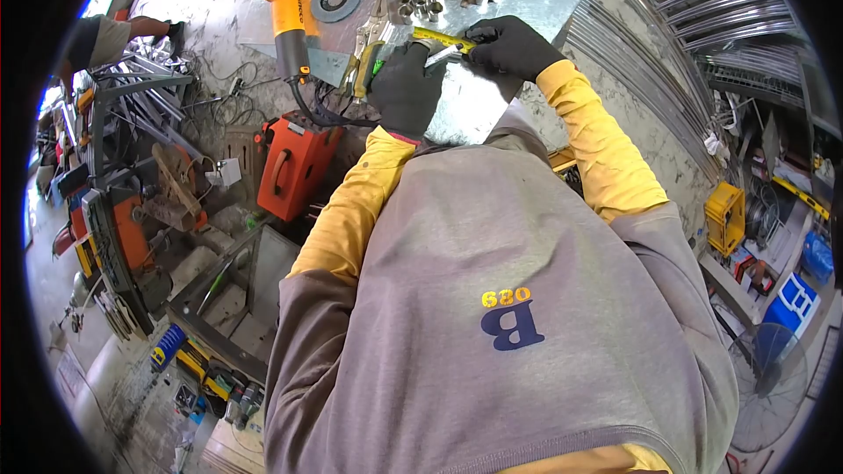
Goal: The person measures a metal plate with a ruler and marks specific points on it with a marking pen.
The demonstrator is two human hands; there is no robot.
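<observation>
My black-gloved left hand (408,88) is closed around a small, shiny metal piece (444,54), whose end shows past the fingers. Against that piece runs a yellow measuring tape (442,39). My right hand (509,46), also gloved in black, grips the tape's right end; the tape's case, if any, is hidden by the glove. Just left of my left hand lie locking pliers (376,33) and another tool with a worn handle (358,77). Beyond the hands stand several short metal tubes (421,5).
A yellow angle grinder (288,22) lies on the metal tabletop (470,105) beside a grinding disc (335,0). An orange machine (294,167) stands below left. Long metal tubes (645,79) lie at right. Another person's leg (145,28) shows at far left.
</observation>
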